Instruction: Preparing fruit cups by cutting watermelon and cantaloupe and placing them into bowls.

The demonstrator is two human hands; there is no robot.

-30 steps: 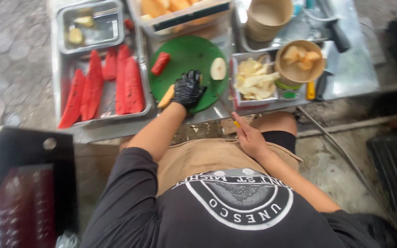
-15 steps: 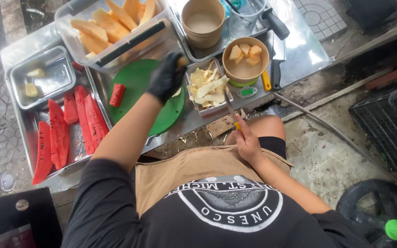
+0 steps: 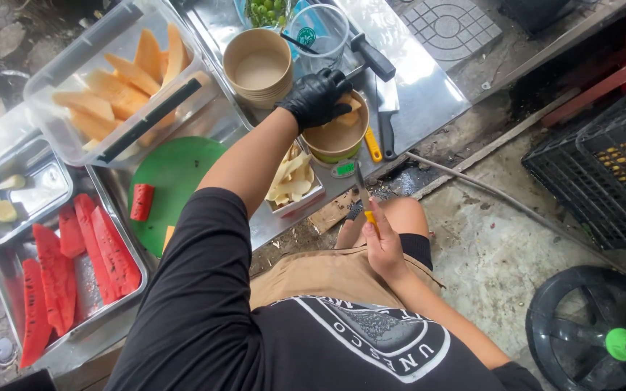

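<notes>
Head view puts the paper bowl [image 3: 336, 137] on the steel counter [image 3: 429, 87], just behind a small tray of pale fruit peelings [image 3: 291, 177]. My gloved left hand [image 3: 316, 98] is over the bowl's rim, fingers curled on orange fruit pieces [image 3: 348, 112]. My right hand [image 3: 382, 246] hangs below the counter edge, clenched on a yellow-handled knife [image 3: 364, 199], blade pointing up. Left of the bowl sit a green cutting board [image 3: 175, 174] with a red fruit chunk [image 3: 141, 202], a clear tub of melon wedges [image 3: 121, 87], and, I think, watermelon slices [image 3: 74, 268] in a steel tray.
</notes>
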